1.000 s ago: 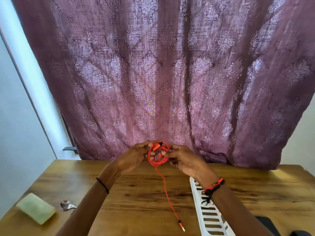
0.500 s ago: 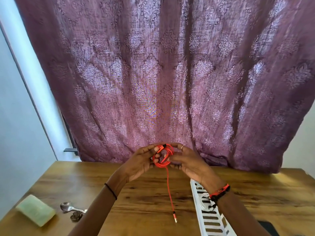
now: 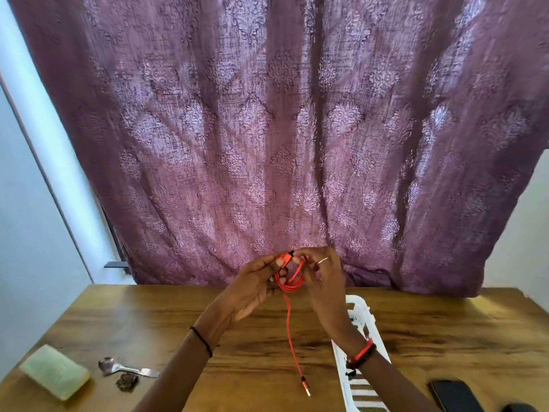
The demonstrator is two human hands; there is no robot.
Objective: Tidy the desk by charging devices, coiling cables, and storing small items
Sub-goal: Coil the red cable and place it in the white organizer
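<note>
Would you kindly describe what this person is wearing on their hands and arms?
Both forearms are bare, no sleeves in view. The left wrist carries a thin black band. The right wrist has a red-and-black braided bracelet, and the right hand wears a thin pale ring.

Orange cable (image 3: 288,285); purple damask curtain (image 3: 267,129); white basket (image 3: 364,322).

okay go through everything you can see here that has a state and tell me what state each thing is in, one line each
Orange cable: partly coiled, held in both hands, tail with plug hanging free.
Left hand: pinching the coil.
Right hand: gripping the coil.
White basket: resting on the desk, partly hidden by the right arm.
Spoon: lying flat on the desk.
Phone: lying flat, screen dark.
Green block: lying flat near the desk's left corner.
Curtain: drawn shut.
</note>
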